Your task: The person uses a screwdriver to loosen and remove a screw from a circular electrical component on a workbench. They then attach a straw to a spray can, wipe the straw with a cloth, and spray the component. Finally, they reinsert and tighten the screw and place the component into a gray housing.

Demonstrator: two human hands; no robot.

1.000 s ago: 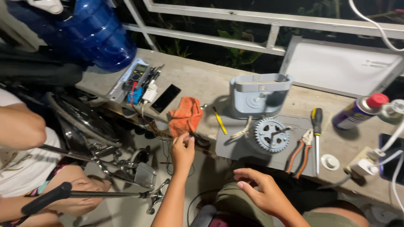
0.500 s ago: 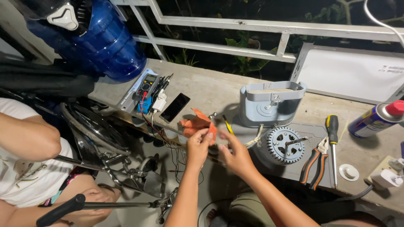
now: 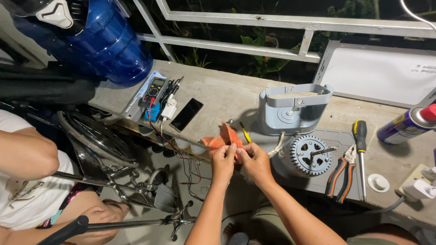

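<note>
Artificial light from above falls bright and even on the concrete counter (image 3: 218, 93), while the plants beyond the railing (image 3: 290, 27) sink into near black. Short soft shadows lie beside the spray can (image 3: 406, 124) and the screwdriver (image 3: 361, 154). The blue water bottle (image 3: 104, 41) carries glare streaks. Focus is sharp at centre; straight lines bow toward the edges.

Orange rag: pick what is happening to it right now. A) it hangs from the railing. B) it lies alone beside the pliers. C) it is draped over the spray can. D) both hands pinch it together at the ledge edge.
D: the left hand and right hand meet with fingertips on the orange rag at the front of the concrete ledge, well left of the pliers.
</note>
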